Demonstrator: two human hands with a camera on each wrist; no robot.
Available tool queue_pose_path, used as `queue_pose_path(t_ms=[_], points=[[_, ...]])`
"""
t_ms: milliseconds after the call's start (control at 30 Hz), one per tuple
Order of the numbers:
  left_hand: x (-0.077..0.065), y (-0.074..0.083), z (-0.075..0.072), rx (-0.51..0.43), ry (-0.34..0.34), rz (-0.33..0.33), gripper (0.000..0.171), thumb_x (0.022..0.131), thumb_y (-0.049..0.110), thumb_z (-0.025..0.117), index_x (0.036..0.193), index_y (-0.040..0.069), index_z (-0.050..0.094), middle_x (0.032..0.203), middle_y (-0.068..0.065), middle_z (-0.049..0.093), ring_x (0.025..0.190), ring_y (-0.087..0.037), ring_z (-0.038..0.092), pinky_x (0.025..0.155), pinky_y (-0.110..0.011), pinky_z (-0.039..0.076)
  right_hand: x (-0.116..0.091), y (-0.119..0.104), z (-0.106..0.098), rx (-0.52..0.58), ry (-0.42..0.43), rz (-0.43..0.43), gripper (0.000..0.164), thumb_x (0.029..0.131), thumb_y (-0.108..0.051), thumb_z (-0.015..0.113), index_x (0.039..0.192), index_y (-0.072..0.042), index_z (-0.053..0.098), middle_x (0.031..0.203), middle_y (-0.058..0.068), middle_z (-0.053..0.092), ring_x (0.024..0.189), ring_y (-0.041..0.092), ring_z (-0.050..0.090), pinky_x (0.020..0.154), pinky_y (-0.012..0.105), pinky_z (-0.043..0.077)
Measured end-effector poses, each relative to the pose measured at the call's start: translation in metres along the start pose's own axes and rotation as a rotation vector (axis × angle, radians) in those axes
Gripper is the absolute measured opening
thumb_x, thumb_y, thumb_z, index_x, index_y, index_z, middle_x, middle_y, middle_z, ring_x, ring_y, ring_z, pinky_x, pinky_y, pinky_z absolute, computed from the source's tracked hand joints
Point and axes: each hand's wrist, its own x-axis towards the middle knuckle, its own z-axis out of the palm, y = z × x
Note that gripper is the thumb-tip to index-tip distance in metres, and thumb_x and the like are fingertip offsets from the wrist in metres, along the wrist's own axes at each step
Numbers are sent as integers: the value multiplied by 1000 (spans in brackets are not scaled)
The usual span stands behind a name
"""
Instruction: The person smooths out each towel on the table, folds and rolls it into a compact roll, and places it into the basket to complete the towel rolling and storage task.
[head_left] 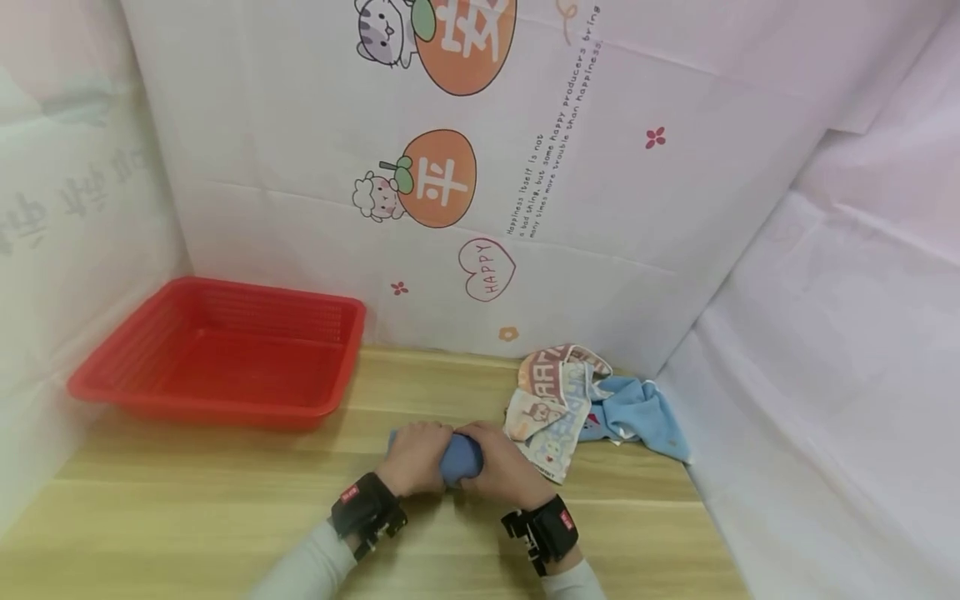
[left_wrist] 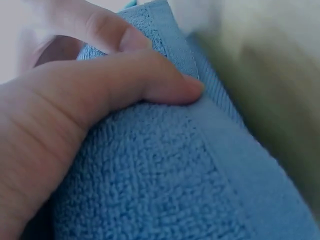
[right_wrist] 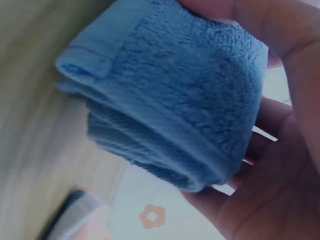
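Note:
Both hands hold one blue terry towel (head_left: 461,460), folded into a thick bundle, over the front middle of the table. The left hand (head_left: 417,457) grips its left part; in the left wrist view the thumb (left_wrist: 170,85) presses on the cloth beside its flat woven border. Around the right end curls the right hand (head_left: 504,468), with the thumb on one side and the fingers on the other. In the right wrist view the towel (right_wrist: 175,85) shows several stacked layers at its edge. Much of the towel is hidden by the hands in the head view.
A red plastic basket (head_left: 247,408) stands at the back left of the wooden table (head_left: 225,508). At the back right lie a crumpled printed cloth (head_left: 558,408) and a light blue cloth (head_left: 645,417). White printed sheets (head_left: 300,208) hang behind and at both sides.

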Motion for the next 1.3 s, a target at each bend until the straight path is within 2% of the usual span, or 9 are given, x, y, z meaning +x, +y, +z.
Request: queue_pose_path(t_ms=[200, 267, 400, 533, 667, 767, 867, 1067, 1300], points=[[6, -13, -41, 4, 20, -44, 57, 56, 39, 95, 96, 12, 66, 90, -4, 70, 78, -24, 66, 58, -43, 53, 20, -18, -18, 30, 55, -30, 66, 80, -19, 84, 140, -14, 57, 132, 5, 60, 118, 22, 61, 98, 43, 52], [9, -19, -57, 0, 10, -66, 54, 60, 40, 94, 97, 14, 66, 91, -4, 71, 79, -24, 66, 57, -44, 53, 32, -25, -25, 29, 69, -61, 67, 80, -19, 85, 141, -12, 56, 133, 6, 60, 119, 24, 61, 99, 43, 52], [9, -39, -92, -12, 0, -112, 49, 66, 36, 90, 105, 17, 67, 95, -2, 73, 82, -21, 65, 65, -45, 53, 64, -41, -34, 19, 106, -141, 71, 80, -17, 86, 143, -9, 54, 137, 11, 57, 122, 27, 59, 101, 43, 52], [2, -63, -127, -15, 39, -189, 51, 67, 33, 90, 107, 12, 66, 94, -7, 71, 81, -24, 64, 70, -46, 54, 97, -56, -35, -22, 195, -190, 79, 81, -17, 86, 148, -5, 46, 145, 18, 48, 129, 34, 54, 104, 46, 49], [-10, -90, -152, -35, 69, -315, 59, 71, 36, 87, 115, 5, 62, 99, -15, 69, 84, -31, 64, 72, -51, 55, 128, -73, -27, -32, 250, -177, 87, 86, -20, 82, 155, -3, 31, 153, 22, 36, 138, 37, 42, 110, 49, 45], [-20, -108, -166, -68, 81, -401, 64, 74, 36, 85, 121, 2, 58, 106, -19, 68, 88, -35, 64, 76, -56, 55, 146, -84, -19, -15, 255, -145, 88, 90, -22, 77, 157, 0, 23, 157, 25, 29, 144, 38, 32, 115, 50, 39], [-30, -123, -177, -106, 92, -460, 66, 74, 35, 85, 123, 1, 56, 107, -21, 67, 89, -38, 64, 78, -58, 55, 161, -93, -9, -5, 254, -103, 85, 93, -22, 74, 157, 3, 24, 158, 26, 26, 147, 40, 27, 117, 52, 34], [-48, -147, -191, -139, 104, -529, 72, 74, 35, 85, 127, -1, 52, 111, -23, 67, 92, -41, 64, 80, -61, 55, 191, -106, 28, 36, 231, -46, 73, 94, -23, 67, 153, 3, 33, 153, 25, 31, 142, 39, 30, 114, 50, 38], [-70, -173, -196, -167, 147, -591, 70, 75, 32, 83, 126, -3, 52, 109, -27, 66, 93, -44, 64, 80, -62, 54, 215, -125, 73, -55, 224, -31, 62, 91, -19, 69, 142, 8, 45, 144, 26, 41, 137, 40, 38, 113, 47, 38]])
